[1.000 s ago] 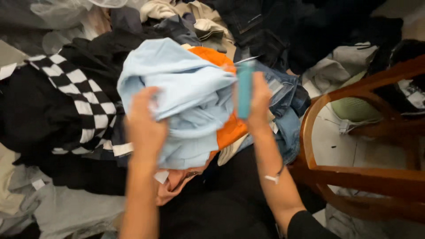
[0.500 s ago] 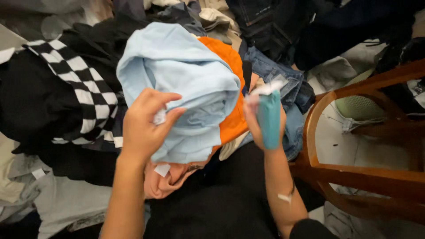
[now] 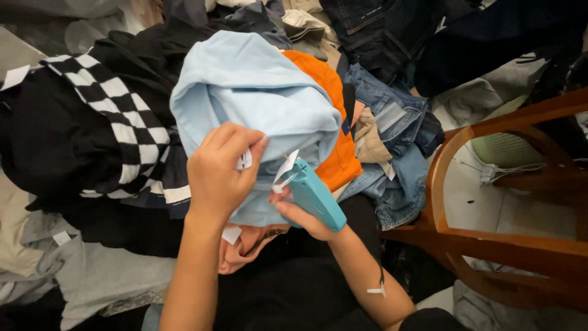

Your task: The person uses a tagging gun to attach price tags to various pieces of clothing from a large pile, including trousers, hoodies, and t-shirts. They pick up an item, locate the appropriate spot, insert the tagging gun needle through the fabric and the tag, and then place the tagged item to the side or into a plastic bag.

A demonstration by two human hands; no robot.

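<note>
The left hand is curled closed, pinching a small white paper tag between thumb and fingers against the lower fold of a light blue garment. The right hand is wrapped shut around the grip of a teal tagging gun, whose nose points up and left toward the left hand and carries a second white tag at its tip, just beside the blue cloth. A thin band with a white plastic fastener sits on the right forearm.

The light blue garment lies bunched on top of a pile of clothes, directly in front of both hands. An orange garment lies under it, showing at its right edge. To the right of that are folded blue jeans with a beige piece tucked between. To the left lies a black garment with a black-and-white checkered band. Below the hands a peach-coloured piece shows, with dark cloth beneath. A curved wooden chair stands at the right, and a pale green mesh item shows through its frame
</note>
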